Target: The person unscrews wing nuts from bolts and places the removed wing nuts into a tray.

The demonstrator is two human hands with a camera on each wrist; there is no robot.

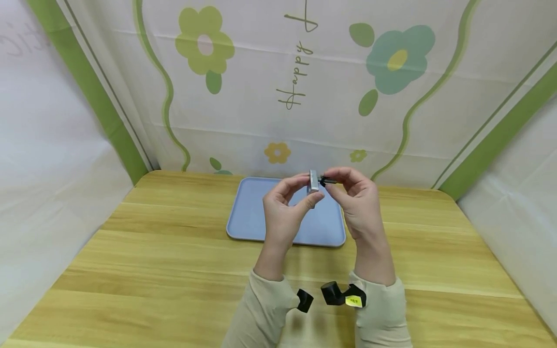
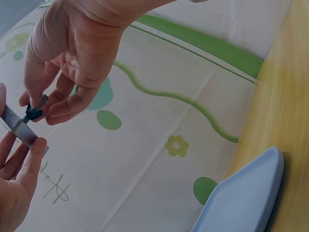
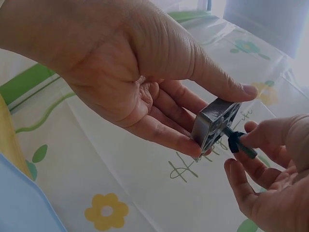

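Your left hand [image 1: 285, 200]: grip holds small silver-grey rectangular metal block [image 1: 314, 181], thumb one side, fingers other. Your right hand [image 1: 359, 203]: grip pinches small dark nut-like piece [image 3: 234, 142] on threaded grey metal rod [image 3: 249, 151]. Rod end meets block's hollowed face; cannot tell how deep it sits. All held up above pale-blue rectangular tray [image 1: 245, 212]. Tray lies on yellow wood-grain counter [image 1: 152, 270], white flower-print curtain [image 1: 248, 111] behind.
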